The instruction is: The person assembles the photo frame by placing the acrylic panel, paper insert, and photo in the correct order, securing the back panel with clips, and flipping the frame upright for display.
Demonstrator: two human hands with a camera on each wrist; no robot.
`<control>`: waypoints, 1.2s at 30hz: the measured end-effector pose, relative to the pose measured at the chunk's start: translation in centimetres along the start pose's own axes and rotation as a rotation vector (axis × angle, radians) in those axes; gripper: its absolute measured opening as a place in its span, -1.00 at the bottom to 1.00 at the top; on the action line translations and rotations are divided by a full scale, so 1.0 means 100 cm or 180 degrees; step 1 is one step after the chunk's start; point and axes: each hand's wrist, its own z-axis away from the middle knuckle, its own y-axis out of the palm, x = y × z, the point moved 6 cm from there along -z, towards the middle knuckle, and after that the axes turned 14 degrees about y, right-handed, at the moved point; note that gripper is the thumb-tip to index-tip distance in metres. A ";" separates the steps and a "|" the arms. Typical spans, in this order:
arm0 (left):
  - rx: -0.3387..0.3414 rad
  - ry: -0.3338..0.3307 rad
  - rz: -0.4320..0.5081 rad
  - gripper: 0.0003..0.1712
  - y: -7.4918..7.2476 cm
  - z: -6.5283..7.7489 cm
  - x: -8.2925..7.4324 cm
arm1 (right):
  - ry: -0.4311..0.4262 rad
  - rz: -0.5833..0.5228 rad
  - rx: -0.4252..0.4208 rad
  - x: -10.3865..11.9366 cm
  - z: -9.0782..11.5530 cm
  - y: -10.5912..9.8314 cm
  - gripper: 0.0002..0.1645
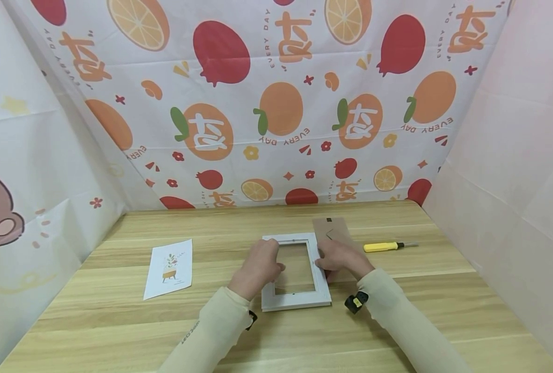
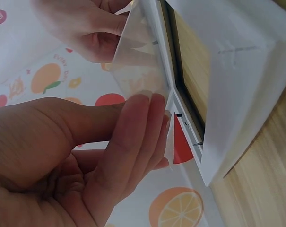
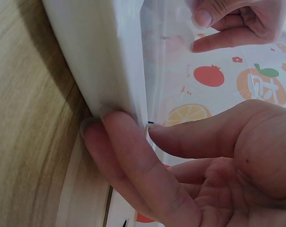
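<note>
A white picture frame (image 1: 297, 299) lies on the wooden table in front of me, its opening showing the wood beneath. At its left side, my left hand (image 1: 258, 267) pinches a thin clear plastic sheet (image 2: 138, 66) between thumb and fingers. The left wrist view shows this sheet tilted up from the frame's opening. My right hand (image 1: 339, 257) grips the frame's right side, with the thumb (image 3: 180, 139) at the inner side and fingers against the outer edge. Small dark metal tabs show along the frame's inner rim.
A brown backing board (image 1: 332, 226) lies behind and partly under my right hand. Farther right is a yellow-handled screwdriver (image 1: 382, 247). To the left lies a white print (image 1: 168, 269) with a plant drawing. Fruit-patterned cloth (image 1: 276, 140) hangs behind the table (image 1: 118, 321).
</note>
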 end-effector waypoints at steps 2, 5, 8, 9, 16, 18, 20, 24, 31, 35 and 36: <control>-0.0003 0.0008 -0.0016 -0.68 0.000 0.000 0.000 | -0.0002 -0.0015 0.0003 0.000 0.000 0.000 -0.87; -0.0031 0.0051 -0.0084 -0.67 0.001 -0.002 0.000 | -0.0009 -0.0019 0.0010 0.000 0.000 0.000 -0.88; -0.0076 0.0111 -0.0174 -0.66 0.001 -0.002 -0.001 | -0.0008 -0.0001 0.0008 0.001 0.000 0.000 -0.88; -0.0093 0.0132 -0.0189 -0.65 0.001 -0.002 -0.002 | -0.0007 0.0005 0.0010 0.001 0.000 0.000 -0.88; -0.0139 0.0221 -0.0186 -0.63 0.004 -0.005 0.003 | 0.0019 -0.0011 0.0003 0.000 0.001 0.000 -0.87; -0.0120 0.0198 -0.0204 -0.64 0.005 -0.005 0.003 | 0.0013 -0.0012 -0.0011 0.000 0.001 -0.001 -0.88; -0.0078 0.0127 -0.0194 -0.64 0.003 -0.004 0.001 | -0.0011 -0.0004 -0.0023 0.000 0.001 -0.001 -0.88; 0.0000 0.0061 -0.0209 -0.65 0.005 -0.002 0.002 | -0.0037 0.0039 -0.0037 0.000 0.001 -0.001 -0.87; 0.0083 -0.0013 -0.0210 -0.59 0.008 0.000 0.003 | -0.0004 0.0038 -0.0030 0.000 0.000 -0.001 -0.87; 0.0110 -0.0028 -0.0270 -0.58 0.010 -0.001 0.005 | -0.0021 0.0019 -0.0015 0.000 0.000 0.000 -0.87; 0.0109 -0.0021 -0.0286 -0.58 0.010 -0.001 0.005 | -0.0023 0.0016 -0.0014 0.000 0.000 0.000 -0.87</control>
